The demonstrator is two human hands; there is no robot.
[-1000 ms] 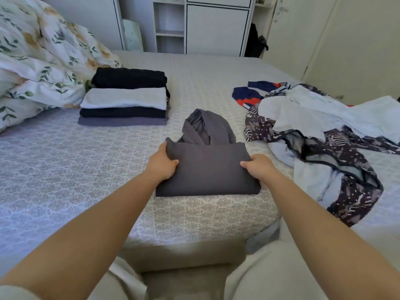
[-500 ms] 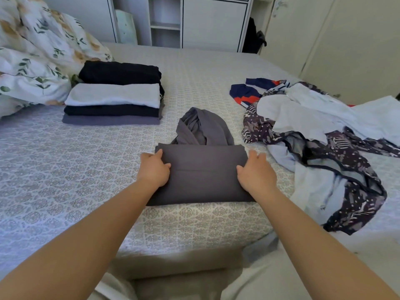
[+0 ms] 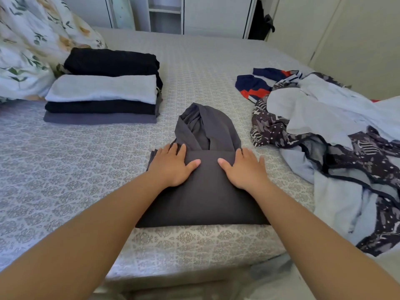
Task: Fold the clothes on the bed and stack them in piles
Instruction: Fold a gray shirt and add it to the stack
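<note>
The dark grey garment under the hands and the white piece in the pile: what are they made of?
Dark grey garment: probably smooth, matte knit cloth; it lies flat and drapes in soft folds at the hood. White piece: looks like thicker, slightly fuzzy cotton or terry, though that is uncertain.

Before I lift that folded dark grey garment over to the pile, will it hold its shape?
Probably not unsupported. The dark grey garment looks like soft cloth, and its hood lies loose beyond the fold, so it may dangle. It seems light; both hands, left hand and right hand, press it flat.
</note>
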